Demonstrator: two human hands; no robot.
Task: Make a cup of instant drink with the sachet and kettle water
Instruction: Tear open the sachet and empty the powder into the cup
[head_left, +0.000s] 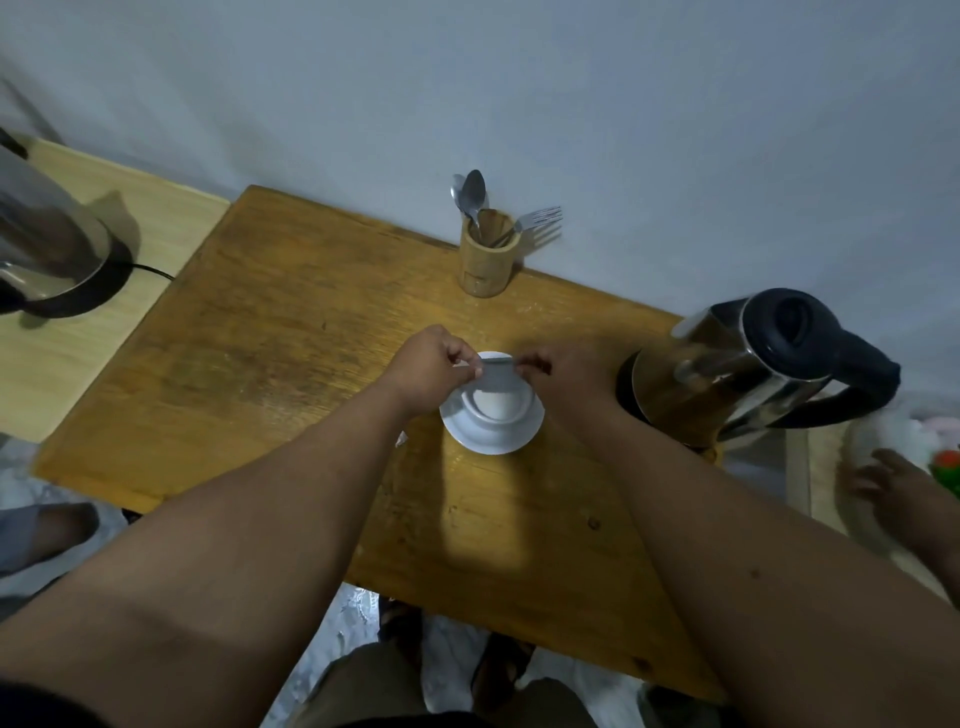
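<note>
A white cup (497, 402) stands on a white saucer (491, 439) in the middle of the wooden table (291, 332). Directly above the cup I hold a small grey sachet (497, 370) stretched between both hands. My left hand (434, 371) pinches its left end and my right hand (563, 376) pinches its right end. A steel kettle (748, 364) with a black lid and handle sits on its base just right of my right hand.
A bamboo holder (487, 254) with spoons and a fork stands at the table's back edge by the wall. A second steel kettle (47, 244) sits on a lighter table at the far left. Another person's hand (904, 493) rests at the right edge.
</note>
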